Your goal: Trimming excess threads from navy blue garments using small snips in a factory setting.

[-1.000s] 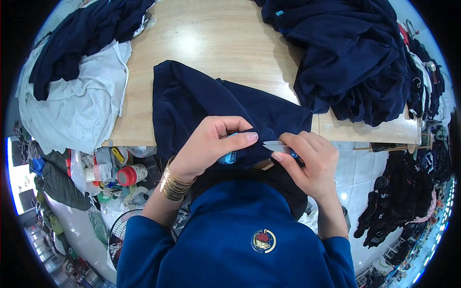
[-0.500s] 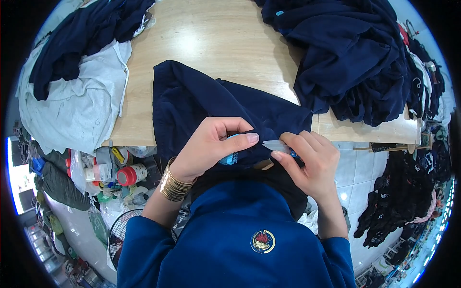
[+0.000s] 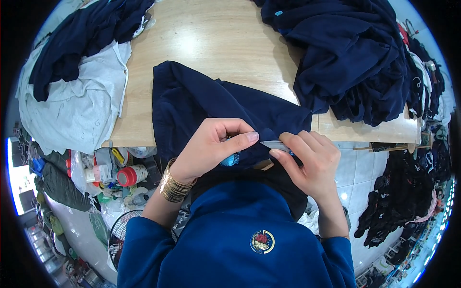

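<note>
A dark navy garment [image 3: 201, 103] lies spread over the near edge of a light wooden table [image 3: 211, 38]. My left hand [image 3: 213, 146], with gold bangles on the wrist, pinches the garment's near edge between thumb and fingers, where a small blue tag shows. My right hand [image 3: 309, 161] grips a small metal thread clipper [image 3: 272, 144], its tip touching the cloth right beside my left fingertips. The two hands almost meet at that spot.
A big heap of navy garments [image 3: 350, 53] covers the table's right end. At the left lie a light grey cloth [image 3: 79, 108] and more navy clothes [image 3: 86, 33]. Below the table edge sit bottles and a red-capped container [image 3: 127, 175]. Dark clothing [image 3: 408, 201] hangs at the right.
</note>
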### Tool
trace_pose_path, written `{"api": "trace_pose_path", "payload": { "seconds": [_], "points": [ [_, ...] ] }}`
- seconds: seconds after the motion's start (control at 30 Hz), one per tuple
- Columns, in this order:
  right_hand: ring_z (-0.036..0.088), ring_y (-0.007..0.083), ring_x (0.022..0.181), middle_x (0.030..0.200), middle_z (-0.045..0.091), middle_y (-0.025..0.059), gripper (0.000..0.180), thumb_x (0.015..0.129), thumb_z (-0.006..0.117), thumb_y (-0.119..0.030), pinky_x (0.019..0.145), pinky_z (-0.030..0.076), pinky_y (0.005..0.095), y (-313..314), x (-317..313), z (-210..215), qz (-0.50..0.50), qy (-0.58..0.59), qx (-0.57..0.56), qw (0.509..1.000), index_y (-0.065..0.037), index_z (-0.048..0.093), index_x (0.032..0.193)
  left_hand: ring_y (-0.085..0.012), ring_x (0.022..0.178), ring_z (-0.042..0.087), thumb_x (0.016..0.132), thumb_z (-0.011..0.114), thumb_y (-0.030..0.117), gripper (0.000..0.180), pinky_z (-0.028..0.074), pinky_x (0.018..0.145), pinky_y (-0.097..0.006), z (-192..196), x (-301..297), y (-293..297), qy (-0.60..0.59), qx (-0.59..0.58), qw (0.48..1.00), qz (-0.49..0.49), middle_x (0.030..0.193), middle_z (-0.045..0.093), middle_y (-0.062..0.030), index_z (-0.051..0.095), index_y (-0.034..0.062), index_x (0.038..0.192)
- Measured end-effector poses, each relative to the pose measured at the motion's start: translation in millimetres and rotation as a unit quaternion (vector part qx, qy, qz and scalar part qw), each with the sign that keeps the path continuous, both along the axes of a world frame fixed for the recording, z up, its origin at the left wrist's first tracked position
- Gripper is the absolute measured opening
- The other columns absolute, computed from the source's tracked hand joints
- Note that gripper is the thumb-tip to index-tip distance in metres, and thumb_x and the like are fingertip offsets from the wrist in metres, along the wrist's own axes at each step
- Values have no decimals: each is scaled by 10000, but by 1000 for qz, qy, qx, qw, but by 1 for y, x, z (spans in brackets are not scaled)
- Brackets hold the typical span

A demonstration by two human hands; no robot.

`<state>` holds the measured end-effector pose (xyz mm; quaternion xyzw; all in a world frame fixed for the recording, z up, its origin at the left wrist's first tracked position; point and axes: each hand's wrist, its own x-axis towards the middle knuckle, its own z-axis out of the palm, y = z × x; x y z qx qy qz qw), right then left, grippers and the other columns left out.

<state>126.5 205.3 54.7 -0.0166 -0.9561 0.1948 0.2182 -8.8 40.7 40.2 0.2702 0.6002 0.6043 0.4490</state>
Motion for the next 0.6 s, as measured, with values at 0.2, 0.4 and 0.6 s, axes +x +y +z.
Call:
{"api": "trace_pose_path", "payload": {
  "seconds": [0.2,0.4,0.6],
  "points": [
    [515,169,521,655,576,41,200,742,702,-232,469,372,262,10,1,0,-1,-21,-111,994,-53,632,798,-28,673,520,876,601,191,203,415,616,-177,1,1,-1,-12,1,1000,13,761,627,5,669,3,911],
    [517,78,671,744,583,15,437,730,729,-246,594,403,208,11,-3,4,-10,-89,-415,905,-50,584,1093,-37,689,532,880,594,189,213,425,631,-182,-1,3,0,4,8,1000,9,773,632,-2,664,-3,941],
    [457,38,614,673,559,-4,150,797,679,-133,558,358,187,-12,-19,-25,-23,-67,-505,860,-5,647,868,-37,689,533,886,576,179,204,434,632,-192,-9,6,7,79,15,997,-10,767,633,-2,660,-1,935]
  ]
}}
